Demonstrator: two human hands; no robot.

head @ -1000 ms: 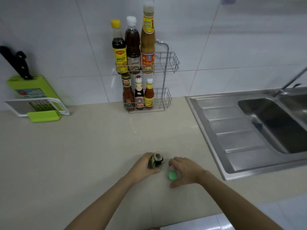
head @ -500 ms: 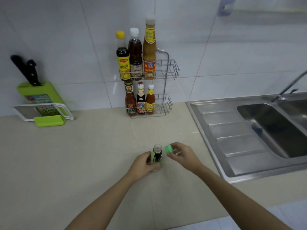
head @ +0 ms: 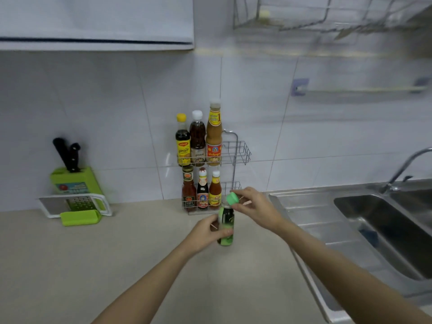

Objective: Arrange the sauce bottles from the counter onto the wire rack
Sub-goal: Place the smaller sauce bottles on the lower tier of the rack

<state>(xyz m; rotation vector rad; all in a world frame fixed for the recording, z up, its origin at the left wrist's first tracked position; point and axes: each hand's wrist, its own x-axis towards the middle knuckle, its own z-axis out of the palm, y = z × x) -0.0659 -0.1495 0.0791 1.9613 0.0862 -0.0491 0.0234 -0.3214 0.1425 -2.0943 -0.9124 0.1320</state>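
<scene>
Two knives (head: 67, 154) stood in a green block (head: 76, 183) at far left, a grater (head: 77, 204) leaning in front on the counter (head: 93, 265). Wire rack (head: 236, 157) against the tiled wall: three tall bottles on the upper tier, three small ones on the lower. Just in front, left hand (head: 203, 233) wrapped its fingers around a dark green-labelled bottle (head: 226, 226), upright on the counter. Right hand (head: 256, 209) pinched a green cap (head: 232, 198) between thumb and fingertips, just above the bottle's open neck, tilted. Steel sink (head: 374, 220) at right.
</scene>
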